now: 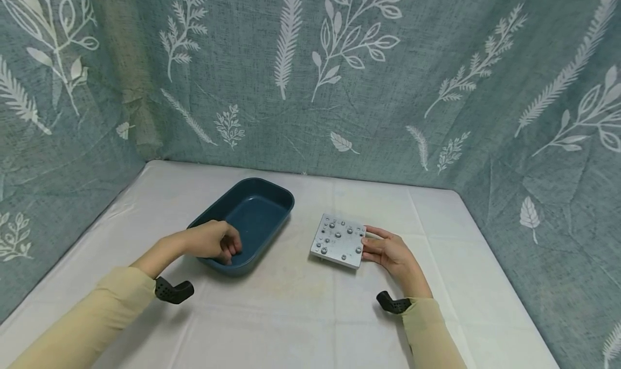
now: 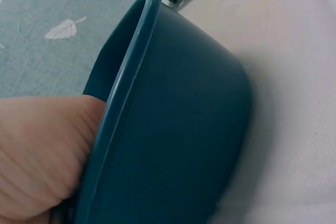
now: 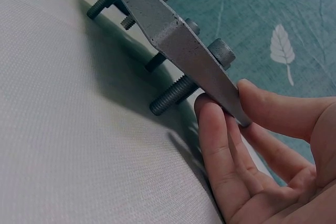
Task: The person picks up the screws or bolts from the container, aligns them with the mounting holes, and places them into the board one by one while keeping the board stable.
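Note:
A square silver metal plate (image 1: 338,240), studded with several socket-head bolts (image 1: 338,234), is held at its right edge by my right hand (image 1: 394,255). In the right wrist view the thumb (image 3: 278,111) presses the top face while fingers support it from below. Threaded bolt ends (image 3: 173,94) stick out under the plate, above the cloth. My left hand (image 1: 213,241) reaches over the near left side of a dark blue tray (image 1: 269,231), fingers curled downward inside it. Its fingertips are hidden behind the tray wall (image 2: 178,114) in the left wrist view, so whether they hold anything is unclear.
A white cloth (image 1: 271,315) covers the table. Green leaf-patterned curtains (image 1: 252,77) hang behind and along both sides. Black wrist mounts (image 1: 174,292) stick out from both sleeves. The tray stands left of the plate, with a strip of cloth between them.

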### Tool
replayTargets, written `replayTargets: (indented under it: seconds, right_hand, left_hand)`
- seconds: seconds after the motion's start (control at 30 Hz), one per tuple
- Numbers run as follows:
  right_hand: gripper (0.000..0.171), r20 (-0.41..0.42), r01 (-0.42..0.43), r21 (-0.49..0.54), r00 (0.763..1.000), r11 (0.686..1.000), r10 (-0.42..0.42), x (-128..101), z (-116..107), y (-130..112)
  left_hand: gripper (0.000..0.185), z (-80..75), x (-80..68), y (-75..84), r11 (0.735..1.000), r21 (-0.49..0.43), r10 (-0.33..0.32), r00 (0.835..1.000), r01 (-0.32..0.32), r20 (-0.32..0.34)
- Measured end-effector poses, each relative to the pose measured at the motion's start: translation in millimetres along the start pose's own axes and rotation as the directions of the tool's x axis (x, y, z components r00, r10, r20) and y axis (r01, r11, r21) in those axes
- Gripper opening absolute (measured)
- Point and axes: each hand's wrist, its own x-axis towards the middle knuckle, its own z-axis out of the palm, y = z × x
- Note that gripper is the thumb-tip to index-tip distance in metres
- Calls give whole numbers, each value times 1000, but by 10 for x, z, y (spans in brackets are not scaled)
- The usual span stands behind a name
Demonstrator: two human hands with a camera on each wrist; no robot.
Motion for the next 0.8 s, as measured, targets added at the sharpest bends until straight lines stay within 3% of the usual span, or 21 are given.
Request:
replayTargets:
  seconds: [0.13, 0.4, 0.8]
  right_hand:
    - [55, 7, 2, 5, 1000, 1000, -2, -4, 0, 3]
    - [55, 7, 9, -1, 1000, 1000, -9, 3, -4, -5]
    - [55, 4, 8, -4, 1000, 1000, -7, 0, 1, -2]
  left_hand:
    - [26, 3, 22, 9, 999, -51, 17, 998, -13, 68]
    - [30, -4, 61, 23, 995, 24, 95, 991, -98, 93]
    - [28, -10, 64, 69, 996, 40, 75, 989, -81, 131]
